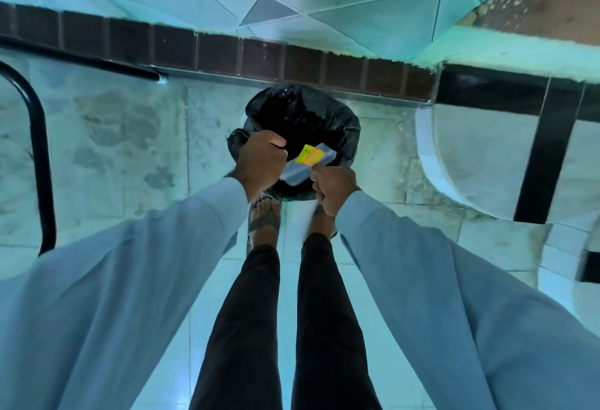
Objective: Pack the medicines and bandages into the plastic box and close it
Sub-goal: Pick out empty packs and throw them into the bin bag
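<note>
The person stands over a bin lined with a black bag [302, 117], which sits on the floor against the foot of the tiled wall, and I take this bin as my landmark. Both hands are held just above its near rim. The left hand [259, 159] has its fingers curled into a loose fist, the thumb on top; it seems to grip the edge of the bag on the left side of the bin, but I cannot tell this for sure. The right hand [334, 188] is at the near right side of the bin, fingers bent together, and its fingertips pinch the near corner of a small packet [310, 159]. The packet is a flat, clear wrapper with a yellow printed label, and it hangs over the open mouth of the bin, between the two hands. I cannot read the label, so whether it is a medicine, a bandage, or only empty wrapping is not clear to me. By its look, I judge it very light, thin and flexible, and rather slippery. It will bend if held by one corner, so a better hold is a pinch across its short edge. The plastic box is not in view.
</note>
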Motion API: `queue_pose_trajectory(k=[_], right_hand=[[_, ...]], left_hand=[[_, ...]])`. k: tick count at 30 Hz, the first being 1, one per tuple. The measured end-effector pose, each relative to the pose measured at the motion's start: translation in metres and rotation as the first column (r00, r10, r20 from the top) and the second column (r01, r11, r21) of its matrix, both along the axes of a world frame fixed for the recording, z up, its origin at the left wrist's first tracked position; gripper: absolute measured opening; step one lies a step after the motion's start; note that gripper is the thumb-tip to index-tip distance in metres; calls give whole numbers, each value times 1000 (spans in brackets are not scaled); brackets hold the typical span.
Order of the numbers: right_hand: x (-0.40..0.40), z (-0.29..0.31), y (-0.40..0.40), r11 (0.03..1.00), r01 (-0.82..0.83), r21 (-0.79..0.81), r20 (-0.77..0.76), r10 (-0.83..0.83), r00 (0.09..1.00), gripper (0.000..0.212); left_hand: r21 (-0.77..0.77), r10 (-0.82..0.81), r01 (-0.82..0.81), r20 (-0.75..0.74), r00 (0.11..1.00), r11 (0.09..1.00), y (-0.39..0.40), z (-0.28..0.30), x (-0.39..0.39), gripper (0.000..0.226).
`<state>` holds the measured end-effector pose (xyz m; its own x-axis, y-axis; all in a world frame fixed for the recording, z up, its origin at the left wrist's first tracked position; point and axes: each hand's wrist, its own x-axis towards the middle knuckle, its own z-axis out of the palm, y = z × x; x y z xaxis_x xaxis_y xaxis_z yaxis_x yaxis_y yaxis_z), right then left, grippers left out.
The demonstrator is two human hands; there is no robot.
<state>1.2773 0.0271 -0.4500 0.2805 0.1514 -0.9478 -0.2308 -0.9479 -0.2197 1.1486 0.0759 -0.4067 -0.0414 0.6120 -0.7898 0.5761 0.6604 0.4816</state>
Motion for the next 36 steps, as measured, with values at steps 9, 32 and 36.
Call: queue_pose_trajectory(k=[9, 32, 36], right_hand=[[5, 87, 19, 756, -647, 103, 341, 584, 736, 38], [-232, 555, -9, -81, -824, 561, 819, 201, 537, 10], [-280, 589, -37, -156, -831, 534, 841, 194, 504, 10]], left_hand=[[145, -35, 38, -23, 999, 989, 10, 58, -15, 32], [925, 133, 4, -59, 989, 381, -70, 542, -267, 17], [941, 185, 9, -76, 980, 337, -108, 558, -334, 15]])
